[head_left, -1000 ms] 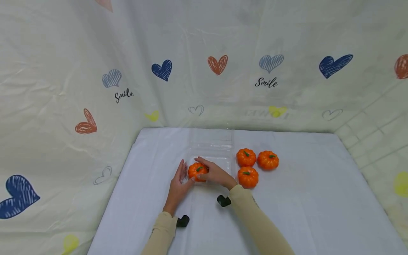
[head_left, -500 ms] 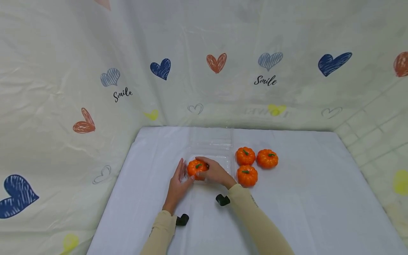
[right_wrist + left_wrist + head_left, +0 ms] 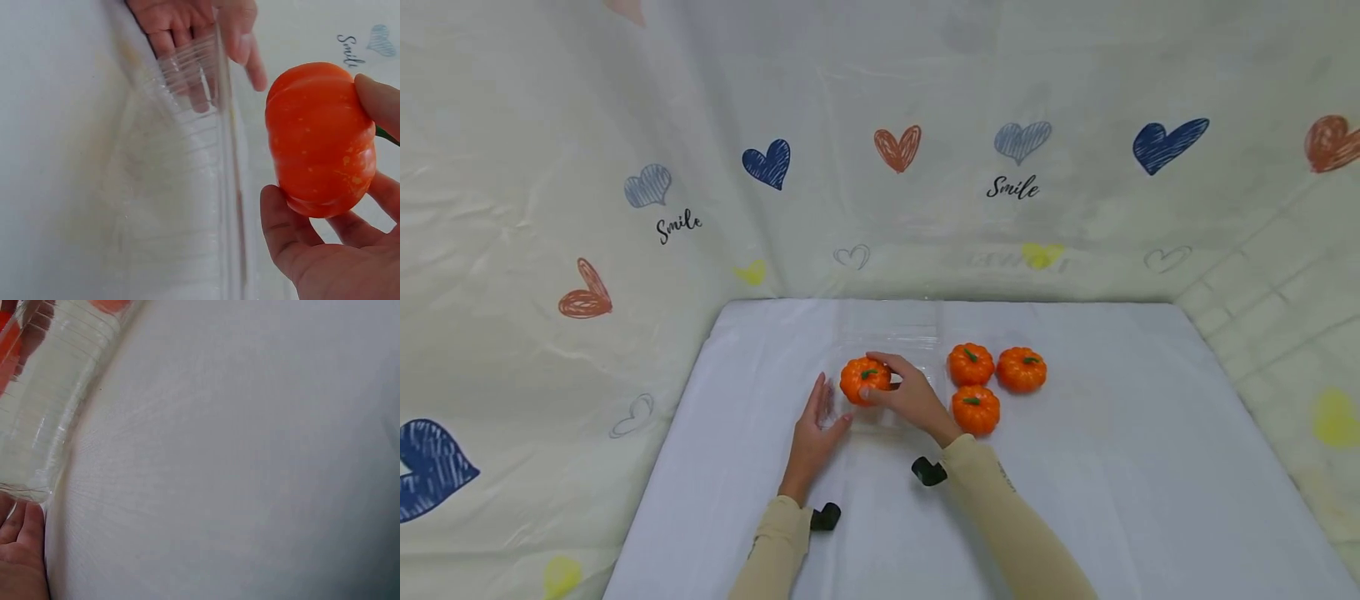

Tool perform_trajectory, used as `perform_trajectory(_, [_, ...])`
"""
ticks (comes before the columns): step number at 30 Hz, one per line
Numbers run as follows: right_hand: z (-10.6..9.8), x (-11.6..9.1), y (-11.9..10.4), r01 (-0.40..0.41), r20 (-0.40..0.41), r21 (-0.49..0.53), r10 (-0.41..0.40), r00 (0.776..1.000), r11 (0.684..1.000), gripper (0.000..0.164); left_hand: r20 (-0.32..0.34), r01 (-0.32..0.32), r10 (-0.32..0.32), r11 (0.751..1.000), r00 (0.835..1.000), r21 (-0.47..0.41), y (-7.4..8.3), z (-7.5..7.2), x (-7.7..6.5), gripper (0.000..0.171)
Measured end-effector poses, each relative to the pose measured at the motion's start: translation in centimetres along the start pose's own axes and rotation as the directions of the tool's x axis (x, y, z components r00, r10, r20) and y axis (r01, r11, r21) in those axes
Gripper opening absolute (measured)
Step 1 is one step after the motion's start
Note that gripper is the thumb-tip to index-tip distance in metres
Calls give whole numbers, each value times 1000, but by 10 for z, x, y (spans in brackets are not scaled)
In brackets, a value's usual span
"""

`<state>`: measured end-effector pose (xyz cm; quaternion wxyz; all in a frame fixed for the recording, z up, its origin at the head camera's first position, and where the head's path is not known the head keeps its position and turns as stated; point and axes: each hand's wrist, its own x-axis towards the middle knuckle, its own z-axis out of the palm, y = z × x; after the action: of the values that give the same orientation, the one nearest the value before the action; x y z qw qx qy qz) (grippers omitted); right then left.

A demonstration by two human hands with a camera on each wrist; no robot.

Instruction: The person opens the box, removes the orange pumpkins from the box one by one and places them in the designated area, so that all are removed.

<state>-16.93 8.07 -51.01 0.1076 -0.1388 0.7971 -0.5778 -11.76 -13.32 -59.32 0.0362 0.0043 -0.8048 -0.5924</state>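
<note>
In the head view a clear plastic clamshell box (image 3: 880, 419) lies with its lid (image 3: 887, 321) folded back. The right hand (image 3: 917, 402) holds a small orange pumpkin (image 3: 865, 381) between thumb and fingers. The right wrist view shows this pumpkin (image 3: 322, 140) clear of the box's rim (image 3: 231, 187), its green stem partly hidden by the hand. At the box's near left corner is the left hand (image 3: 811, 442), fingers straight along the outside wall and thumb spread apart. Through the clear plastic its fingers (image 3: 187, 69) are visible.
Beside the box, to the right, three more orange pumpkins sit in a group: a back one (image 3: 970, 364), a front one (image 3: 975, 409) and a right one (image 3: 1022, 370). A white cloth (image 3: 1112, 467) covers the table. Behind it hangs a heart-printed curtain (image 3: 925, 225).
The right hand has raised the pumpkin up and slightly away, out from between the two hands. The left hand stays by the box corner. The head view has shifted slightly.
</note>
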Motion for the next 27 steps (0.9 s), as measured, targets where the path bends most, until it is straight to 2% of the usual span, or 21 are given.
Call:
perform_trajectory(4, [-10,-5,-4,6,-18,12,-6,1000,1000,65,4,8,-8,1000,1000,-12,-1,-1,1,88])
perform_trajectory(11, [-27,-13,-2,32,-36,-31,-33,999,999,66,4,20,-20,1000,1000,-16,1,1,1,88])
perform_trajectory(17, [-40,-22,0,40,-53,-5,-41,998,999,67,4,13,-13,1000,1000,-5,1,-1,0,88])
perform_trajectory(27, [-67,-40,7,-17,-90,9,18,996,1000,70,23,-11,13,999,1000,-53,-3,-3,-1,91])
